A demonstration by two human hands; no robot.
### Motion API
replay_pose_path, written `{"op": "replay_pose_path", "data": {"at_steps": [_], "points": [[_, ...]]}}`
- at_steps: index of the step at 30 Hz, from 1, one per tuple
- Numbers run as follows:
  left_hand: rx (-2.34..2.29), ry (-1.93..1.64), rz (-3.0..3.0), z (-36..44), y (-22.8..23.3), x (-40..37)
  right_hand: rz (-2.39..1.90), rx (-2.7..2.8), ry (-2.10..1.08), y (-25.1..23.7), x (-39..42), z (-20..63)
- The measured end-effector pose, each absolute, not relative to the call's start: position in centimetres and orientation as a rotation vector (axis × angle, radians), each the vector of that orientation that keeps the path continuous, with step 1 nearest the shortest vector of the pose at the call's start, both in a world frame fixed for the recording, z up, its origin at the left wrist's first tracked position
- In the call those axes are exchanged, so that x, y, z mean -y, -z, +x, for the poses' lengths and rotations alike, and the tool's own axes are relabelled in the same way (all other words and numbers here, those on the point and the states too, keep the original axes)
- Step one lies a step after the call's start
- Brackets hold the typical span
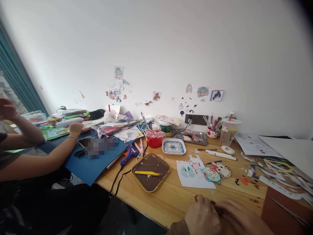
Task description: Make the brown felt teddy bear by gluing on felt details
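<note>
At the desk's [156,199] far left end a co-worker's arm [61,145] lay on a blue sheet [97,160]; a brown tray [151,172] with a yellow knife [147,173] sat nearer the front edge. At that front edge, right of the tray, the left hand [202,217] and right hand [241,218] met over a small dark scrap [213,203] — pinched between them, its long axis too hidden to tell. Both hands were curled narrow, equally close; which one truly held it I cannot tell.

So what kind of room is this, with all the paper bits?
Probably a craft corner at home or in a small studio: a blue glue gun, cut-out paper characters on the wooden desk, and cartoon cut-outs stuck to the wall.
</note>
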State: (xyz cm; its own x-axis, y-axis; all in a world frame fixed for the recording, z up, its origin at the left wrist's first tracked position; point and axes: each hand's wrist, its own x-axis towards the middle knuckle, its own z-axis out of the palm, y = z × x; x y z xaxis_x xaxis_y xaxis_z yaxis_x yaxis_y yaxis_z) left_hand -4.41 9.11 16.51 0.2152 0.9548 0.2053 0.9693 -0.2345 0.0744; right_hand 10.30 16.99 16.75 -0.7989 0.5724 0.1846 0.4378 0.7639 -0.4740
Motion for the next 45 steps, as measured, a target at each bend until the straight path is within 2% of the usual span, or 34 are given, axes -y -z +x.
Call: {"op": "replay_pose_path", "data": {"at_steps": [3, 7, 10, 16, 21, 36, 40, 43, 45], "points": [[1.841, 0.312, -2.418, -4.5, -17.2, -8.7, -0.939, 2.470, -0.913, -18.3, -16.1, 9.4], [1.857, 0.352, -2.438, -5.7, -18.1, -8.2, -0.973, 2.397, -1.046, -18.8, -15.9, 8.7], [1.905, 0.404, -2.421, -6.4, -18.5, -7.8, -1.011, 2.342, -1.037, -18.7, -16.1, 8.7], [1.864, 0.508, -2.492, -6.4, -17.9, -7.0, -1.071, 2.360, -0.811, -19.2, -14.5, 9.2], [1.720, 0.377, -2.434, -6.9, -15.4, -7.2, -1.167, 2.421, -0.735, -18.8, -13.5, 9.1], [1.674, 0.339, -2.287, -6.4, -15.5, -7.3, -1.200, 2.260, -0.938, -18.4, -14.5, 8.4], [1.661, 0.479, -2.267, -6.8, -15.5, -7.7, -1.156, 2.184, -0.952, -19.9, -15.0, 8.2], [1.923, 0.744, -2.251, -6.7, -17.1, -8.3, -1.110, 2.122, -0.933, -21.3, -15.8, 8.7], [2.254, 1.058, -2.108, -6.6, -18.5, -8.9, -1.102, 2.078, -0.898, -21.9, -16.2, 9.5]]}}
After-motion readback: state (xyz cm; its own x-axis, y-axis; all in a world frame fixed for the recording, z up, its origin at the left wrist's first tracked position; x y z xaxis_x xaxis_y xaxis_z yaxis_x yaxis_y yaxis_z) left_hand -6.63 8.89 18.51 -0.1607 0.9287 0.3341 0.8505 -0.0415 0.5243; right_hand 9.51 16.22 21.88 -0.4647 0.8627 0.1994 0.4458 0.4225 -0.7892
